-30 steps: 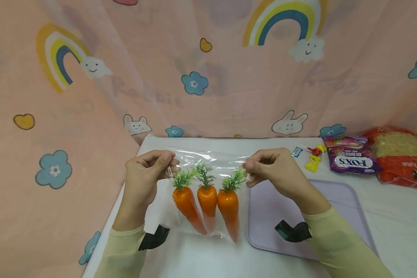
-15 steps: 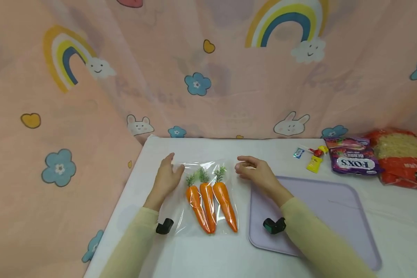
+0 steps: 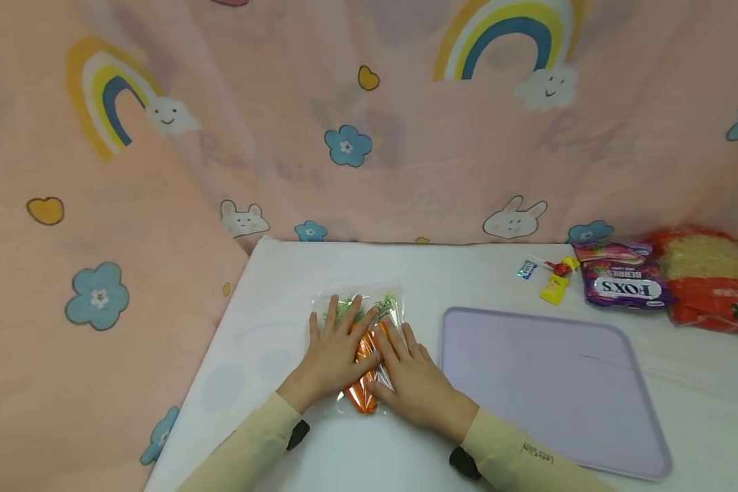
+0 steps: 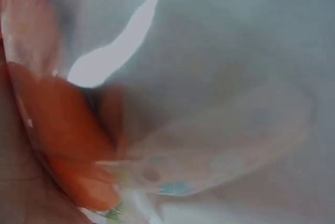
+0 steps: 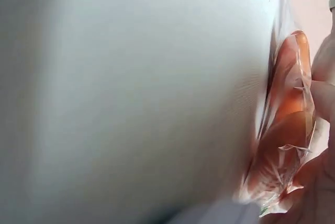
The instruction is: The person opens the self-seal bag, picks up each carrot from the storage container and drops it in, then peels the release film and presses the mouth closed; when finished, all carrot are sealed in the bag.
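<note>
A clear plastic bag (image 3: 397,301) lies flat on the white table with orange carrots (image 3: 361,395) inside, their green tops toward the back. My left hand (image 3: 335,352) rests on the bag's left part, fingers spread and straight. On the right part lies my right hand (image 3: 417,383), its straight fingers pointing up and left; the two thumbs nearly meet over the carrots. Both hands hide much of the carrots. In the left wrist view a carrot (image 4: 63,130) shows through shiny film close to the palm. The right wrist view shows the bagged carrots (image 5: 288,114) beneath the fingers.
A lilac tray (image 3: 547,383) lies just right of my right hand. At the back right are several small wrapped candies (image 3: 553,290), a purple candy bag (image 3: 621,273) and a red bag (image 3: 713,280) with a see-through window. A pink patterned curtain (image 3: 406,137) hangs behind the table.
The bag was held up by its top corners, then lowered onto the table and let go. Both hands have since moved inward and come down flat on the bag.
</note>
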Tool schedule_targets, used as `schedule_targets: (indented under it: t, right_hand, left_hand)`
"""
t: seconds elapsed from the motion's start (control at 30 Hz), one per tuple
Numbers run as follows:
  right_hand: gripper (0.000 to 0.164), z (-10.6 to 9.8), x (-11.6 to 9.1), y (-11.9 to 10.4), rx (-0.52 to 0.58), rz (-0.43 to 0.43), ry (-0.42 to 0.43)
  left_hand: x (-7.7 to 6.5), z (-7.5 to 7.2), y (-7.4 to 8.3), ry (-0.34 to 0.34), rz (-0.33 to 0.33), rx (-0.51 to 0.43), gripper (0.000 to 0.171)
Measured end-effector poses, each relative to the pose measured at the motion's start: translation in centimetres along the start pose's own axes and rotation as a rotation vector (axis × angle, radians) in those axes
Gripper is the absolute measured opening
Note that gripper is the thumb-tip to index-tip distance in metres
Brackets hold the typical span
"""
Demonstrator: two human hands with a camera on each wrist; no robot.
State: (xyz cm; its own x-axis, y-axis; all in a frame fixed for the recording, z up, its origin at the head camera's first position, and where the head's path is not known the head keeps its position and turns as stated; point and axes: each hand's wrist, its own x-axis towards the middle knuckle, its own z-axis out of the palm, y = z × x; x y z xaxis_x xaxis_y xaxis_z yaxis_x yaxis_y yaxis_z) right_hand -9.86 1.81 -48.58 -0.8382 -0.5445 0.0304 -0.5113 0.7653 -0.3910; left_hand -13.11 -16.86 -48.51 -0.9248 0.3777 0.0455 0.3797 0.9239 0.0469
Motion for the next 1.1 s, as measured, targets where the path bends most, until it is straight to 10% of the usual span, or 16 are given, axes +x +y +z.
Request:
schedule_targets:
  t: [0.17, 0.43, 0.67, 1.1]
  right_hand:
    - [0.084, 0.6, 0.4, -0.1, 0.008, 0.021, 0.022]
    - [0.074, -0.6, 0.0, 0.3, 0.015, 0.003, 0.078]
    - [0.069, -0.6, -0.6, 0.5, -0.049, -0.077, 0.039]
    - [0.082, 0.1, -0.2, 0.5, -0.078, -0.047, -0.010]
  left_hand:
    - [0.5, 0.2, -1.4, 0.044, 0.063, 0.008, 0.079]
    - [-2.7, -1.0, -1.8, 0.154, -0.129, -0.154, 0.079]
    - [-4.9, -1.0, -0.9, 0.023, -0.045, -0.188, 0.082]
    - [-5.4, -0.4, -0.8, 0.006, -0.068, -0.114, 0.077]
